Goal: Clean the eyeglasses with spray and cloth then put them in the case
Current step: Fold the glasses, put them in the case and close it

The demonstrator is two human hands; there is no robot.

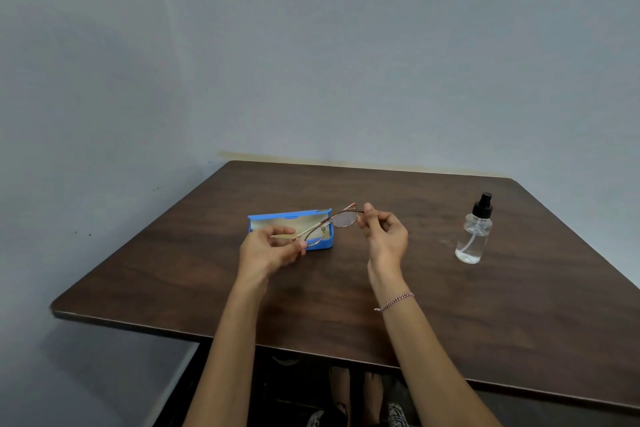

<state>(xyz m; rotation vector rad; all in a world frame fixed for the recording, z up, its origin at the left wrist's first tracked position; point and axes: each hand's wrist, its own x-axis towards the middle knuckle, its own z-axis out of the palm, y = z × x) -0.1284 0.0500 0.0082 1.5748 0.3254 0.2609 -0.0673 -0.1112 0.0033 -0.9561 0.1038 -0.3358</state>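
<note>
We find the glasses [345, 219] held up by the open case [287, 222], left hand [268, 250] and right hand [384, 236] each pinching one end of the thin frame, and judge that opposed pulling could bend it, or a slack pinch drop it.

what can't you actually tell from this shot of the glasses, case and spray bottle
Head view only.
Whether a cleaning cloth is there: none shows, and the left hand and the eyeglasses hide part of the inside of the case.
Lenses: too small to tell smudged from clean.
Where the right hand pinches the frame: covered by the hand itself.
Liquid level in the spray bottle: too faint to read.
</note>
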